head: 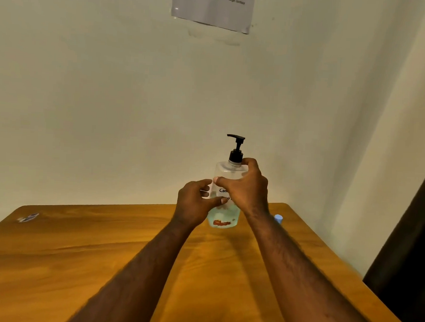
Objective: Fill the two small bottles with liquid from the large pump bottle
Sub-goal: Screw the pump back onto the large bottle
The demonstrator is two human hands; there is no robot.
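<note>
Head view puts the large pump bottle [225, 206] upright near the far edge of the wooden table [102, 241], close to the wall, with your two hands on either side of it. It is clear plastic, pale blue liquid filling roughly the lower part, a black pump head [236, 147] on top with its spout pointing left.

Your right hand [244, 187] curls over the bottle's shoulder, fingers up by the pump collar, thumb across the front label; that reads as a hold meant to work the collar or lift the bottle. Your left hand [194, 204] is half curled against the bottle's left side, thumb touching the front, likely steadying the body against a twist. Whether either grip is firm you cannot tell from here.

Just behind your right forearm, a small pale-blue object [278, 218] peeks out on the table; it may be one of the small bottles, mostly hidden. Above, a printed sheet [213, 6] is taped to the wall.
</note>
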